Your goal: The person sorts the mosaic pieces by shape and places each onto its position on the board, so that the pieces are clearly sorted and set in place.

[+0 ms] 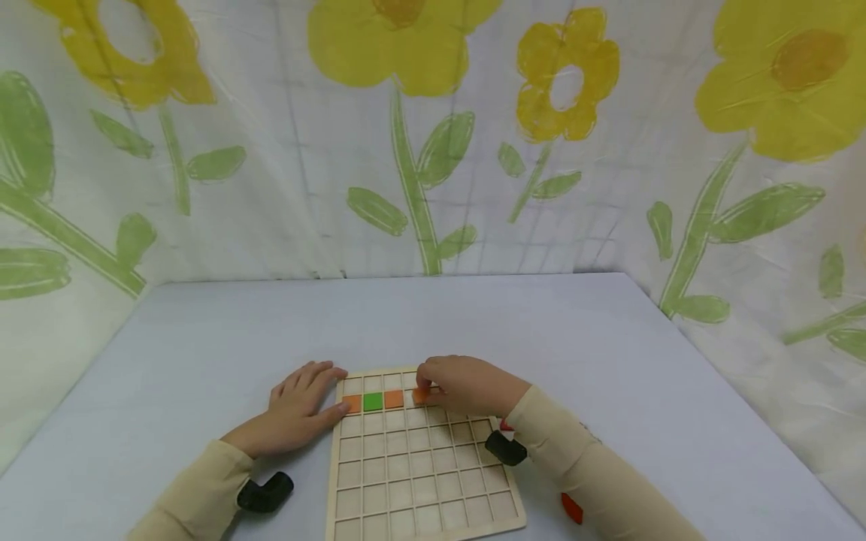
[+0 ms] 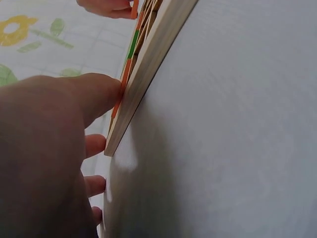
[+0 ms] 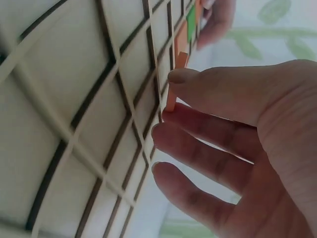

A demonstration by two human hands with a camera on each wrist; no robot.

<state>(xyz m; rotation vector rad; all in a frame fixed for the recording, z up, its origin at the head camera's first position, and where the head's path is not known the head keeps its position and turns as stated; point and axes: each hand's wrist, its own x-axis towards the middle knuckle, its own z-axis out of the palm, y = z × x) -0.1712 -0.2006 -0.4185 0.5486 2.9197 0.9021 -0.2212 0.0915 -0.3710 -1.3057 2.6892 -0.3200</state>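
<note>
A wooden grid board (image 1: 349,451) lies on the table, divided into small square cells. Along its second row from the far side sit an orange tile (image 1: 353,403), a green tile (image 1: 373,402) and another orange tile (image 1: 394,399). My right hand (image 1: 471,385) pinches one more orange tile (image 3: 177,84) between thumb and index finger, tilted close over a cell to the right of that row. At the board's left edge rests my left hand (image 1: 295,412); its thumb touches the leftmost orange tile, while the other fingers reach along the board's far left corner.
A red piece (image 1: 571,508) lies on the table right of the board, beside the right sleeve. More red (image 1: 506,425) shows at the board's right edge, partly hidden by the arm. Behind the white table (image 1: 379,315) hangs a flower-printed curtain (image 1: 271,150).
</note>
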